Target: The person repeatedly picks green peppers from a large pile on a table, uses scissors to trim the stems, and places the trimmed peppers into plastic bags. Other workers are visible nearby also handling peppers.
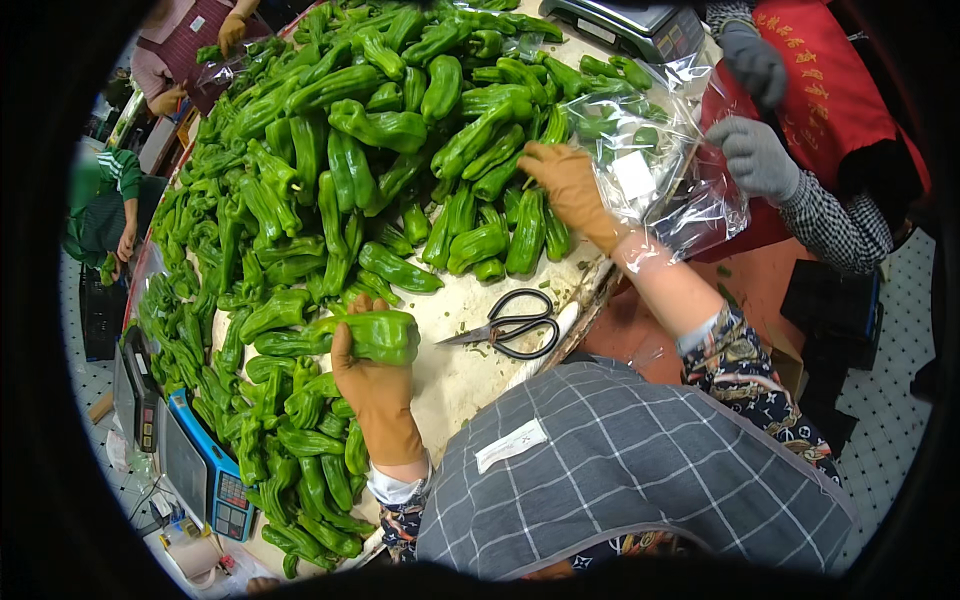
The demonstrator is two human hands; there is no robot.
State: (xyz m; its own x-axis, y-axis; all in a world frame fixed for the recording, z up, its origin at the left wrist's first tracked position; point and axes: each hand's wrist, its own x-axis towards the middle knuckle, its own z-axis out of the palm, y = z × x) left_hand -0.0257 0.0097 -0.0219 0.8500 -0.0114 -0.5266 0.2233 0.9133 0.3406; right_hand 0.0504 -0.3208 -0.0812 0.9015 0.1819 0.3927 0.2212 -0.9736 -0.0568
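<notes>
My left hand (377,397), in an orange rubber glove, holds a green pepper (375,337) above the near edge of the pepper heap. My right hand (566,184), gloved alike, reaches to peppers at the heap's right side, its fingertips against or just over them; whether it grips one cannot be told. Black-handled scissors (517,328) lie on the pale tabletop (442,382) between my hands, blades pointing left. Beside my right hand is a clear plastic bag (660,150) with a white label, some green showing in or through it. A large heap of green peppers (375,127) covers the table.
At right, a person with grey gloves (754,157) and a red apron is at the bag. A scale (630,26) stands at the top, a blue scale (217,480) at lower left. Another person's gloved hand (232,31) is at upper left; a person in green (112,195) is farther left.
</notes>
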